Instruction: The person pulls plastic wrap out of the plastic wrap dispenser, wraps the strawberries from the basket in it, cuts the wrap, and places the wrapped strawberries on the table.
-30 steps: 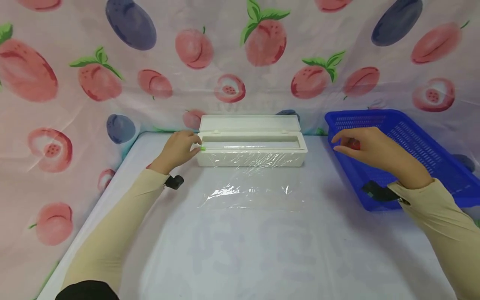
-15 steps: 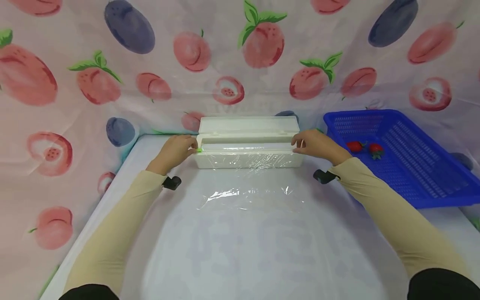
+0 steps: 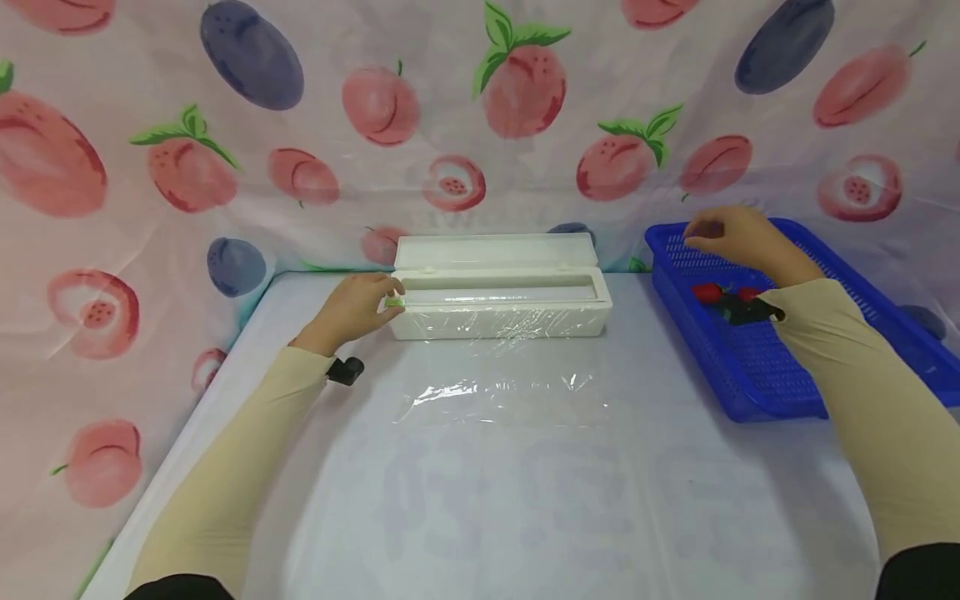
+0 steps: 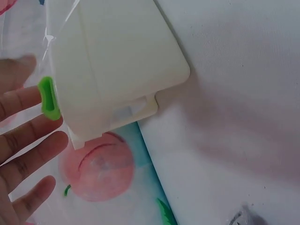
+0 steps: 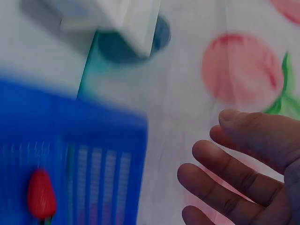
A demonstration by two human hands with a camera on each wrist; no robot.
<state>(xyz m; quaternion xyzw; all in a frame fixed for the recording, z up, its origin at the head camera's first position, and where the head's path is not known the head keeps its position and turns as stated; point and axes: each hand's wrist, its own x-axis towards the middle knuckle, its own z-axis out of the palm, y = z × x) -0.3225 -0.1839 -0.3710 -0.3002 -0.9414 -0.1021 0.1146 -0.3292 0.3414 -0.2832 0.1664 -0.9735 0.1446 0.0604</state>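
Observation:
A long white cling film box (image 3: 501, 320) stands at the back of the table, its lid (image 3: 495, 252) raised. Clear cling film (image 3: 498, 392) hangs over its front onto the table. My left hand (image 3: 351, 310) is at the box's left end, beside a small green slider (image 4: 49, 98). In the left wrist view its fingertips touch the slider, while the thumb stays apart. Over the back left of a blue basket (image 3: 780, 383) hovers my right hand (image 3: 746, 242), fingers loosely spread and holding nothing. A strawberry (image 5: 41, 194) shows below it in the right wrist view.
Two strawberries (image 3: 707, 292) lie in the basket, partly behind the right wrist camera (image 3: 746, 310). A fruit-print cloth (image 3: 300, 92) hangs behind and to the left. White cloth (image 3: 480, 517) covers the table.
My right hand was above the basket, then at the box's right end, and is now back over the basket. My left hand stays by the green slider.

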